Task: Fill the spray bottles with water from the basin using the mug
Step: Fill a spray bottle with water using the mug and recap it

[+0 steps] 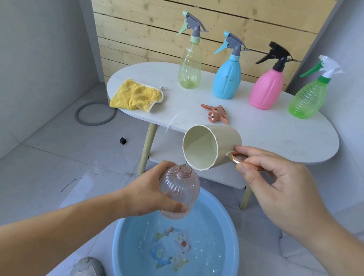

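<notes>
Head view, frame centre: left hand (149, 188) grips the uncapped pink bottle (179, 195) over the basin (119, 243); right hand (283, 187) pinches the tipped mug (211, 147) by its handle; pouring under way; next, likely refill.

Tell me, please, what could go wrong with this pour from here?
1. The mug has a wide rim and the clear pink bottle has a narrow neck, so water may miss, run down the outside and partly land beyond the basin.
2. The wet plastic could slip in the grip of the left hand.
3. The right hand pinches only the thin handle, so the tilted mug could twist.
</notes>
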`<state>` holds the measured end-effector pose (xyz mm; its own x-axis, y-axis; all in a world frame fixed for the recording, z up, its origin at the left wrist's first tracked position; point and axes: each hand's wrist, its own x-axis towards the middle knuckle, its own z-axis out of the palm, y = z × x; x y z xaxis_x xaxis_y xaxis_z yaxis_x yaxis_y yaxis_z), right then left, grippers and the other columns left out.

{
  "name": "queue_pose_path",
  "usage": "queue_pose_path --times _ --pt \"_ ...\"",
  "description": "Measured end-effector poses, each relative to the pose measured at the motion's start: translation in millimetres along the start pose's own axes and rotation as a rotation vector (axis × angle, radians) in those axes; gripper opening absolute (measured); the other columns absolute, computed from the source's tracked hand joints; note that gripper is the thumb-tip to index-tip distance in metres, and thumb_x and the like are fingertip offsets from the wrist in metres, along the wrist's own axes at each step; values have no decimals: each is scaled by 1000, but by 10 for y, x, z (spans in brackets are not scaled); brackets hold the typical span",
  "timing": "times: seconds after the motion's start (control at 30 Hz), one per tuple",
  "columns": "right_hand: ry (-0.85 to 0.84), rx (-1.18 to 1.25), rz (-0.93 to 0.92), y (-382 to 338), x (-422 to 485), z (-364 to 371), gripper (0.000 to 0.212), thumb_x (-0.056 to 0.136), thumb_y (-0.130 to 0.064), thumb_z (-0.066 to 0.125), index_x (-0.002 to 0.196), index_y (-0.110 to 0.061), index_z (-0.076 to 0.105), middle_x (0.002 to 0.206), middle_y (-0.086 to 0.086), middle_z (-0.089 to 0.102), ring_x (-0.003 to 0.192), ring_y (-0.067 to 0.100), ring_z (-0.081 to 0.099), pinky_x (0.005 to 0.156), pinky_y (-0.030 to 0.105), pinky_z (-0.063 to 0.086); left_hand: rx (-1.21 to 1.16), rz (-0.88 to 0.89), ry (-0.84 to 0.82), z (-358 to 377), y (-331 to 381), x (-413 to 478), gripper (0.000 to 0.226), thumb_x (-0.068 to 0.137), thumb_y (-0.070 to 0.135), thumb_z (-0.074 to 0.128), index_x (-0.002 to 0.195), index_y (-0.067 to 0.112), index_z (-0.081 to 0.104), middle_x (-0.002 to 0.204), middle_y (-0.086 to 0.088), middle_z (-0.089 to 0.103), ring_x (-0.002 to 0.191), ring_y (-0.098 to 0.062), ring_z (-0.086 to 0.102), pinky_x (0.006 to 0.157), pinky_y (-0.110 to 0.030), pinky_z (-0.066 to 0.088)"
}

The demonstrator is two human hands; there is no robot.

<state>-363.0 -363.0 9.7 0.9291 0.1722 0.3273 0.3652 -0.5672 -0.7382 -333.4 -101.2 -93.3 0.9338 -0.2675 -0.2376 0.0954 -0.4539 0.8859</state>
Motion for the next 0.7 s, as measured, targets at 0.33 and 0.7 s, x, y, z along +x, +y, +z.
queue_pose_path --times 0.33,0.7 --pt "4 -44 -35 12 0 -3 14 91 -20 67 80 -26 74 118 -20 69 113 -5 62 97 17 45 -1 -1 0 5 -8 3 95 45 50 94 130 40 53 121 15 65 113 -9 65 99 -38 59" --pt "5 -60 -55 8 -4 -12 17 91 -20 68 79 -31 72 118 -19 69 112 -3 63 95 16 46 5 -1 -1 4 -14 4 95 45 50 94 130 41 53 120 17 65 113 -9 65 99 -39 59"
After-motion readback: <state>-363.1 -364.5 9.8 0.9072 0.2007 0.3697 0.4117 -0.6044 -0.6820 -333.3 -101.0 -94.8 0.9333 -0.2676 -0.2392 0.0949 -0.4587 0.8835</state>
